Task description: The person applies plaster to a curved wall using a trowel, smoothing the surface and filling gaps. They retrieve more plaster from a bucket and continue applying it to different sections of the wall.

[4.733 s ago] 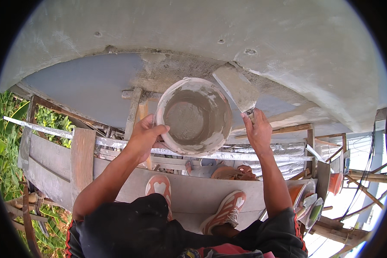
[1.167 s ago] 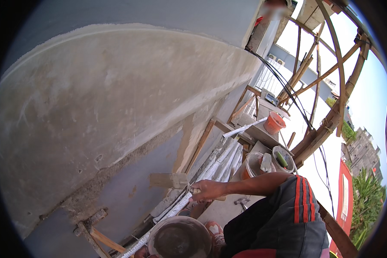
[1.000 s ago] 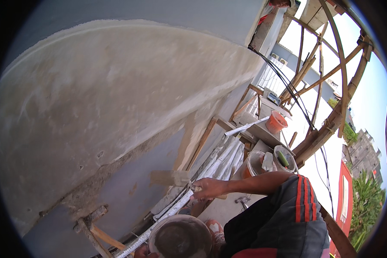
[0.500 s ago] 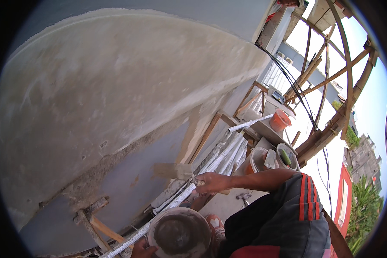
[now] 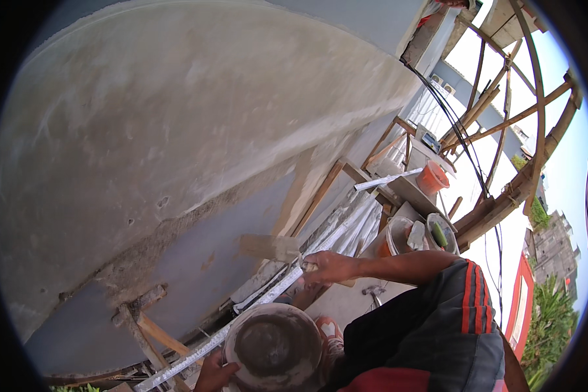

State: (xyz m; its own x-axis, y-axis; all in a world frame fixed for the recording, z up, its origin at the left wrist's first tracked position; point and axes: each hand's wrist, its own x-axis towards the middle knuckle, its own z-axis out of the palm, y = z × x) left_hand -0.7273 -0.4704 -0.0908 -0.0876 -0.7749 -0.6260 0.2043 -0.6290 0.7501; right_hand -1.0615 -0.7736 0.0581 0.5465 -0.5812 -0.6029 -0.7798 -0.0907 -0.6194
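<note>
At the lower middle, my left hand point(image 5: 217, 374) grips the rim of a round bucket point(image 5: 274, 346), with thumb and fingers at its left edge. Grey residue coats the bucket's inside. Above and to the right of it, my right hand point(image 5: 333, 266) is closed round the handle of a flat, wide-ended hand tool point(image 5: 268, 247); a scraper or a flat brush, I cannot tell which. The tool's broad end points left, in front of the lower part of a plastered wall point(image 5: 196, 111). A pale handle end shows below the right hand.
A long metal strip point(image 5: 268, 297) runs diagonally beside the bucket. A hammer point(image 5: 374, 292) lies beyond my right forearm. Farther off stand an orange bucket point(image 5: 431, 178) and a bucket holding a green thing point(image 5: 441, 234). Bamboo poles point(image 5: 513, 189) and black cables point(image 5: 457, 127) border the right side.
The view has shifted slightly, so most things sit a little farther right. Both hands keep their grip on the bucket and the tool.
</note>
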